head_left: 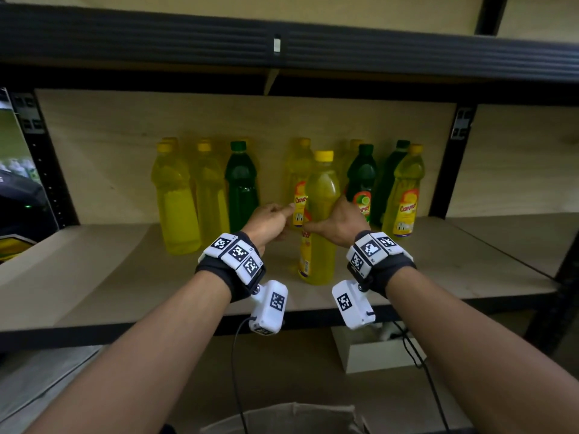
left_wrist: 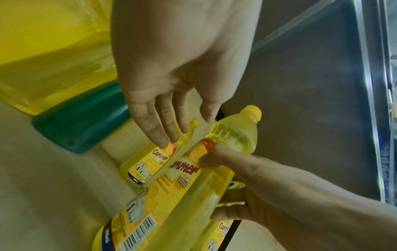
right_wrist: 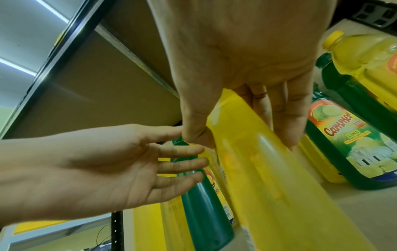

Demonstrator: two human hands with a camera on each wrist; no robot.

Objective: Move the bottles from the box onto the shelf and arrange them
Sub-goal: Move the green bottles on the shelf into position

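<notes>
A tall yellow bottle [head_left: 322, 195] [left_wrist: 182, 195] [right_wrist: 268, 178] stands at the front of the wooden shelf [head_left: 125, 277]. My right hand [head_left: 329, 217] [left_wrist: 217, 169] [right_wrist: 247, 135] grips its middle, thumb on the label and fingers round the far side. My left hand [head_left: 282, 214] [left_wrist: 171, 129] [right_wrist: 182, 161] is open with straight fingers; its fingertips touch the label of a yellow bottle [head_left: 299, 183] [left_wrist: 148, 163] standing just behind. Several more yellow and green bottles [head_left: 241, 183] line the back of the shelf.
The cardboard box [head_left: 282, 418] sits below my arms at the bottom edge. A small pale box [head_left: 376, 352] lies under the shelf. The upper shelf beam [head_left: 282, 48] hangs low overhead. Bare board stretches left and right of the bottles.
</notes>
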